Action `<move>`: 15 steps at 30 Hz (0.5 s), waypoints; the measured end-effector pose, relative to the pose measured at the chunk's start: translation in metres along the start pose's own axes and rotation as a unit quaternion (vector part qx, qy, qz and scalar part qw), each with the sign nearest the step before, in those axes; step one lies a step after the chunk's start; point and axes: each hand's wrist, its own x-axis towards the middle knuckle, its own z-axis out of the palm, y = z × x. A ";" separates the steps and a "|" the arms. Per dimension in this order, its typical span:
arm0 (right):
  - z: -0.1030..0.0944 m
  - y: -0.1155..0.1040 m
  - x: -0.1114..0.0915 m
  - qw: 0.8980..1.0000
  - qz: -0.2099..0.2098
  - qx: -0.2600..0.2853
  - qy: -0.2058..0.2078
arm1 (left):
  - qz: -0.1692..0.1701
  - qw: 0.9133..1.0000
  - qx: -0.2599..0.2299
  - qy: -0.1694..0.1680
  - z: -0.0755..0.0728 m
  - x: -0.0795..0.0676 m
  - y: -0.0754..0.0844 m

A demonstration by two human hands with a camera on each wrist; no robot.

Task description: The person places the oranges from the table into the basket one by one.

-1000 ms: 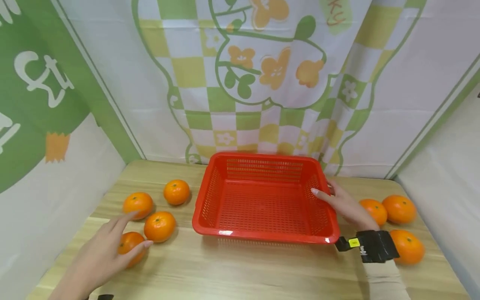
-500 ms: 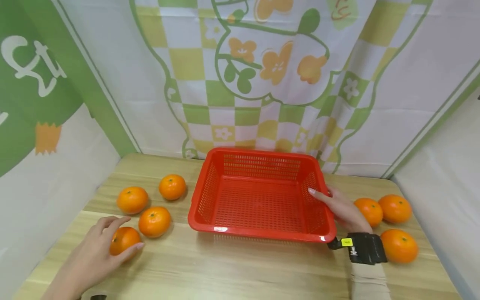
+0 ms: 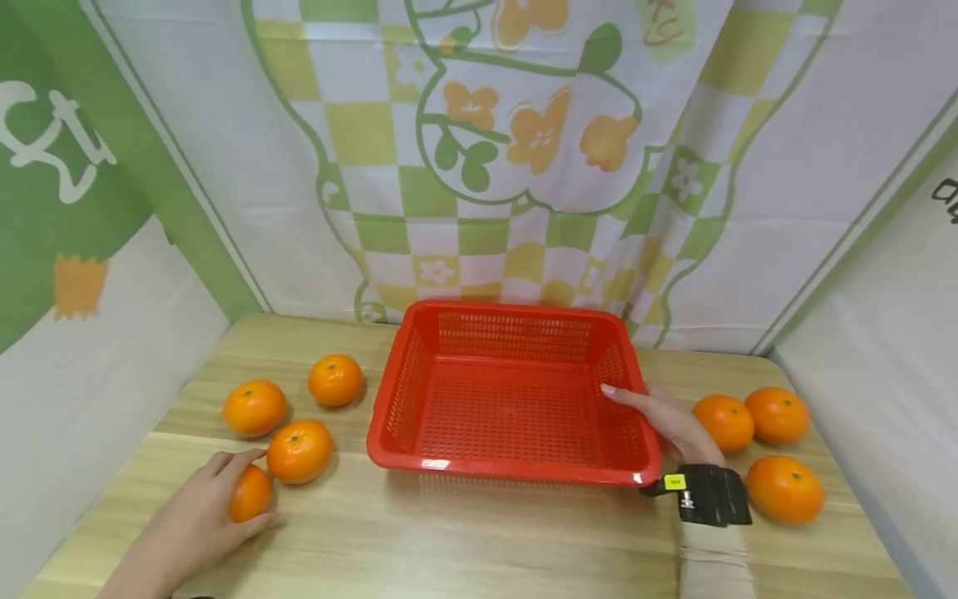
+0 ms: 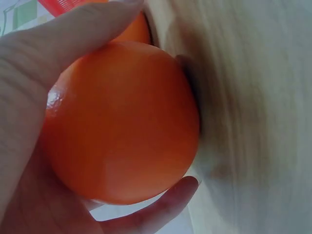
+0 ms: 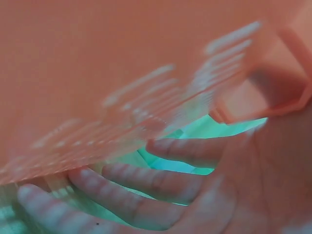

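My left hand (image 3: 187, 520) grips a mandarin (image 3: 250, 493) at the table's left side, thumb on one side and fingers on the other. Up close in the left wrist view, the held mandarin (image 4: 122, 126) fills the grasp and seems to be at the tabletop. My right hand (image 3: 674, 423) holds the right rim of a red plastic basket (image 3: 516, 474), with the thumb over the inside. The right wrist view shows its fingers (image 5: 151, 185) spread below the basket wall (image 5: 97, 73). Nothing lies inside the basket.
Three more mandarins lie by the left hand: a near one (image 3: 299, 452), a left one (image 3: 254, 408) and a far one (image 3: 336, 380). Another three (image 3: 784, 489) sit right of the right wrist. A patterned curtain (image 3: 479, 233) hangs behind the wooden table (image 3: 419, 541).
The left hand's fingers and thumb have closed around the nearest mandarin, which they hovered about before. The right hand keeps its hold on the basket. The head view has shifted slightly.
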 end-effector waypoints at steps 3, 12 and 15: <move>0.001 0.001 0.001 1.000 0.004 0.002 0.001 | -0.006 1.000 0.000 0.001 0.002 -0.001 -0.003; -0.005 0.000 0.001 1.000 -0.018 -0.021 -0.014 | -0.056 0.998 -0.010 -0.022 0.007 0.003 -0.004; -0.005 0.000 0.002 0.998 -0.037 -0.050 -0.009 | -0.063 0.997 -0.007 -0.033 0.006 0.005 -0.005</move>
